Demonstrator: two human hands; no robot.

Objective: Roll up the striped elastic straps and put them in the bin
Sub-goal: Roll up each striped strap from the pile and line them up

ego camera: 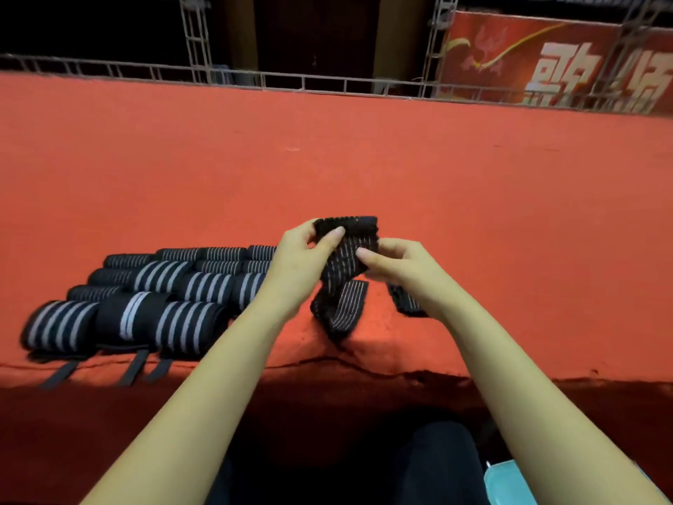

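A black elastic strap with thin white stripes (346,256) is lifted above the red cloth surface, its top end curled into a small roll. My left hand (302,260) pinches the strap's left edge with thumb and fingers. My right hand (397,267) pinches its right side. The loose tail (342,308) hangs down, folds on the cloth and trails off to the right under my right wrist. No bin is in view.
Several rolled striped straps (156,297) lie in rows on the red cloth table (327,158) to the left, some tabs hanging over the front edge (364,369). A metal truss rail (302,82) and a red banner (546,60) stand behind. A light blue object (506,482) sits at bottom right.
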